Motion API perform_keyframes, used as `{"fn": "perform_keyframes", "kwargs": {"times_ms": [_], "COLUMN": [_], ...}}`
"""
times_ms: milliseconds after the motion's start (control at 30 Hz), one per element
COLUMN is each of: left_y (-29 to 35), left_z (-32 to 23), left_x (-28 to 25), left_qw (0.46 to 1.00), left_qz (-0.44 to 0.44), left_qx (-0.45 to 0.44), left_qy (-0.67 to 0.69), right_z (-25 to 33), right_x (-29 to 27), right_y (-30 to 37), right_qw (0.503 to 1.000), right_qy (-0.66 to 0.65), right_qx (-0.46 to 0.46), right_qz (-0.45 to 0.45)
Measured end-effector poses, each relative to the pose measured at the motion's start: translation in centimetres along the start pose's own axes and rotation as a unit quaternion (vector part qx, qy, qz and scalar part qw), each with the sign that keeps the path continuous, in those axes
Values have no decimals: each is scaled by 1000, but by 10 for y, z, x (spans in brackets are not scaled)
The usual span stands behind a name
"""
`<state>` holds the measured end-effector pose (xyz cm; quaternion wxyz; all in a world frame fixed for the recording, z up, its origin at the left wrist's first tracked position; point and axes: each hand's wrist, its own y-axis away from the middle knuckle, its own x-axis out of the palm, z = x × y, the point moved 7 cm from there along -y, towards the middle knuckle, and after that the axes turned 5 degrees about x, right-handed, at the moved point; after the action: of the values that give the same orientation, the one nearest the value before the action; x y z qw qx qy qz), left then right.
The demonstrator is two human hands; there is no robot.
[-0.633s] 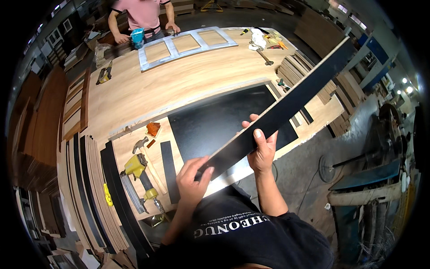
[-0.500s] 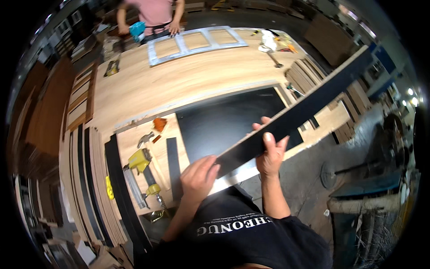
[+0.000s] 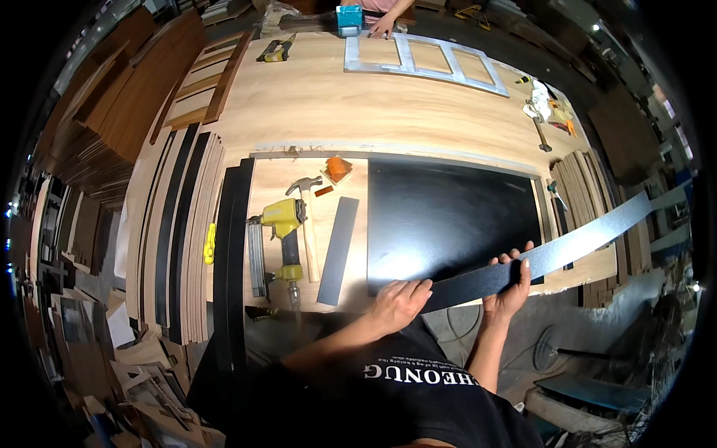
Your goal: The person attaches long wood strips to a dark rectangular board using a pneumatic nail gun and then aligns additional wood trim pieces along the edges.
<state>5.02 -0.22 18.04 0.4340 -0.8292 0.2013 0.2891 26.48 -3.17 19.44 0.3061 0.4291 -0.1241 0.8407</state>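
A long black board strip (image 3: 571, 246) is held in both my hands, slanting up to the right over the near edge of the worktable. My left hand (image 3: 399, 306) is closed round its lower left end. My right hand (image 3: 509, 287) grips it farther along, thumb on the face toward me and fingers behind. Beneath and beyond the strip lies a glossy black panel (image 3: 448, 216). Left of the panel, a short dark strip (image 3: 338, 250) rests beside a claw hammer (image 3: 308, 216) and a yellow nail gun (image 3: 284, 224).
Stacked strips (image 3: 196, 239) line the table's left side; more strips (image 3: 586, 194) are piled at right. Across the worktable (image 3: 299, 97), a co-worker's hand (image 3: 384, 27) touches a pale frame (image 3: 418, 63) beside a teal tool (image 3: 349, 19). Another nail gun (image 3: 276, 49) lies far left.
My view has swung right, so the table sits differently in the picture. The strip's raised right end has come lower, and its face now catches the light. Both hands keep their grip.
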Motion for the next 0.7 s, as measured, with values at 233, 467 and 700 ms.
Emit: {"fn": "perform_keyframes", "kwargs": {"times_ms": [233,467,700], "left_y": [39,36,45], "left_z": [26,38,44], "left_x": [28,33,21], "left_qw": [988,970,935], "left_qz": [58,61,190], "left_qx": [-117,-168,-245], "left_qy": [85,165,172], "right_z": [-23,-30,-42], "right_x": [-17,-20,-12], "right_y": [13,14,22], "right_qw": [994,996,987], "right_qy": [58,34,81], "right_qx": [9,10,24], "right_qz": [-89,-88,-140]}}
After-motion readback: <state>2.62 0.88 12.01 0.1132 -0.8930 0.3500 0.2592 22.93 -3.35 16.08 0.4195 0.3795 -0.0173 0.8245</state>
